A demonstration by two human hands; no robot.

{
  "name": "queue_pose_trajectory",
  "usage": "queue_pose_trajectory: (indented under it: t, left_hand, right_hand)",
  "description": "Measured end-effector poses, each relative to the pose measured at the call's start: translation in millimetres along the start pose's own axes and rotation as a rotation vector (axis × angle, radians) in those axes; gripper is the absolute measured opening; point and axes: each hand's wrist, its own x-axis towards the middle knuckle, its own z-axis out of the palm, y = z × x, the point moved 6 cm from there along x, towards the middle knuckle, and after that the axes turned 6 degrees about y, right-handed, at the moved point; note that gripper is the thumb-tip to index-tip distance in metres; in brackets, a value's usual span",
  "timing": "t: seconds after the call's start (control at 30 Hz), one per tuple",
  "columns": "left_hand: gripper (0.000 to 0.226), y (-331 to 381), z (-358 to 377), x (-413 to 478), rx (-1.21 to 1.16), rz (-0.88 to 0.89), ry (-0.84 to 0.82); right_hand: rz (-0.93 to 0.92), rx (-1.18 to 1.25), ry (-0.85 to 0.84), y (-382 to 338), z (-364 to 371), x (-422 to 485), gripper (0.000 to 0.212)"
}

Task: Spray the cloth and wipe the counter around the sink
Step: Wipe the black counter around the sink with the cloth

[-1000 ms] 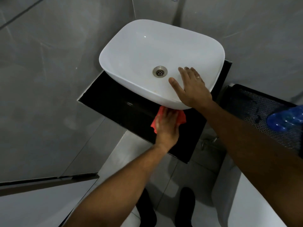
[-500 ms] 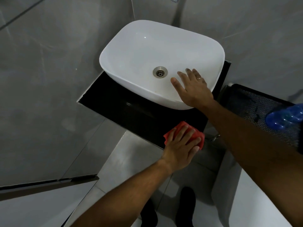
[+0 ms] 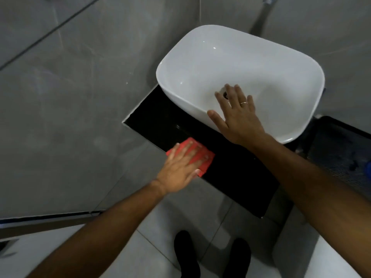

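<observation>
A white basin sink point(image 3: 251, 63) sits on a glossy black counter point(image 3: 236, 171). My left hand point(image 3: 180, 167) lies flat, fingers spread, on a red cloth point(image 3: 202, 155) at the counter's front left edge. The cloth is pressed against the black top and partly hangs over the front edge. My right hand point(image 3: 239, 119) rests open on the sink's near rim, fingers reaching into the bowl and covering most of the drain. A ring shows on one finger.
Grey tiled walls close in on the left and behind the sink. A dark tray-like surface point(image 3: 341, 149) lies to the right, with a blue object point(image 3: 368, 167) at the frame's edge. My two dark shoes point(image 3: 212, 255) stand on the pale floor tiles below.
My left hand has slid the red cloth from the counter's front right to its front left. The view has shifted left, and my right hand has reached deeper into the bowl.
</observation>
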Motion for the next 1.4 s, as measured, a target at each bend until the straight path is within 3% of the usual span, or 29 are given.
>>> queue_pose_trajectory:
  t: [0.37,0.53,0.67,0.77,1.2,1.4]
  left_hand:
    - [0.054,-210,-29,-21,0.195,-0.023,-0.116]
    - [0.057,-221,-36,-20,0.245,0.013,-0.181]
    - [0.056,-203,-34,-21,0.242,-0.023,-0.117]
    - [0.057,-169,-24,-20,0.266,0.068,-0.062]
    - [0.048,35,0,-6,0.166,0.375,0.162]
    - [0.046,137,3,4,0.03,0.463,0.173]
  right_hand:
    - [0.077,0.045,-0.013,-4,2,8,0.085]
    - [0.08,0.058,-0.003,-3,2,8,0.085]
    - [0.089,0.055,-0.012,-3,0,8,0.086]
    - [0.083,0.046,-0.029,-5,1,9,0.088]
    - [0.09,0.361,0.122,11,-19,-13,0.078]
    - [0.189,0.453,0.153,53,-38,-40,0.077]
